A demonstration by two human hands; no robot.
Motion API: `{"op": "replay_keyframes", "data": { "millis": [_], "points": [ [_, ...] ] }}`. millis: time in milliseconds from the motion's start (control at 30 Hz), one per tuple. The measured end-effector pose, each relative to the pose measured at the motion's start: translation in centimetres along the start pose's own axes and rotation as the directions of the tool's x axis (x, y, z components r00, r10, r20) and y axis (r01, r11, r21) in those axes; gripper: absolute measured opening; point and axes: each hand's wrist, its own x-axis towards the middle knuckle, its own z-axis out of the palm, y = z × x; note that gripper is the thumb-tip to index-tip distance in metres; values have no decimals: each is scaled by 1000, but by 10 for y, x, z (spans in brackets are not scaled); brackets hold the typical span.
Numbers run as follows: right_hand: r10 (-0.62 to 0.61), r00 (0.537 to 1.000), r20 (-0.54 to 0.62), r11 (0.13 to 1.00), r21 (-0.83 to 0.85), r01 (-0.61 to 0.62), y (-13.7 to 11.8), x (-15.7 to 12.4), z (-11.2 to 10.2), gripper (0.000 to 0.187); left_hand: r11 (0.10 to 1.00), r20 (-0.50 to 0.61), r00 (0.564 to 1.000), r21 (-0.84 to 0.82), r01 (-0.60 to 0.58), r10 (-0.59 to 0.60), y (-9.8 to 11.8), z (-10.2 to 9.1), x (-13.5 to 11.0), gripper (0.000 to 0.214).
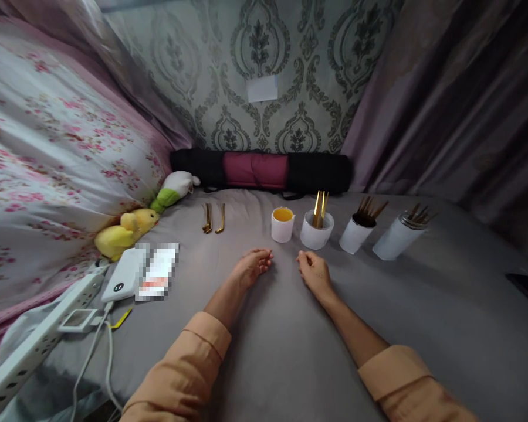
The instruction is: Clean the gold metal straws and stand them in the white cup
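My left hand [256, 265] rests on the grey bedsheet with its fingers loosely curled; nothing shows in them. To its right, my right hand [315, 274] is closed, fingers folded inward, and I see nothing held. Just beyond the hands stand a small white cup [282, 232] with a yellow inside and a wider white container [317, 237] holding upright gold sticks [319, 212]. Further right are a white-wrapped cup [354, 237] and a taller, tilted-looking white one [393, 240], both with brown sticks. Thin gold pieces with bent ends [207, 220] lie left of the cups.
A black and maroon roll [255, 170] lies along the patterned wall. Left are a yellow plush toy [125, 233], a green and white plush [175, 189], a white power bank [127, 272], a blurred packet [157, 272], a power strip [39, 331] and cables [88, 357].
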Motion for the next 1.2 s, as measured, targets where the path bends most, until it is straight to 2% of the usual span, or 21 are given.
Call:
{"op": "replay_keyframes", "data": {
  "millis": [167, 300, 433, 600, 733, 833, 1200],
  "points": [
    [-15, 1000, -1, 1000, -4, 15, 0, 0, 0, 41, 987, -76, 993, 140, -76, 87, 12, -12, 13, 9],
    [-43, 999, -4, 999, -33, 43, -1, 0, 0, 40, 942, -165, 966, 305, -141, 198, 22, -27, 26, 11],
    [-59, 998, -5, 997, -50, 58, -3, -1, 0, 40, 845, -257, 912, 512, -153, 320, 35, -46, 40, 8],
    [-65, 998, -10, 996, -53, 65, -3, -1, -1, 40, 665, -331, 828, 744, -65, 453, 54, -71, 52, 14],
    [-73, 997, -7, 996, -60, 73, -2, -1, -1, 40, 509, -329, 762, 861, -1, 558, 67, -88, 56, 18],
    [-68, 998, -12, 996, -63, 67, -2, -1, 0, 40, 421, -309, 734, 906, 35, 604, 73, -95, 58, 21],
    [-74, 997, -2, 992, -103, 74, -3, -2, 0, 41, 238, -240, 726, 965, 108, 644, 80, -103, 65, 27]
  ]
}}
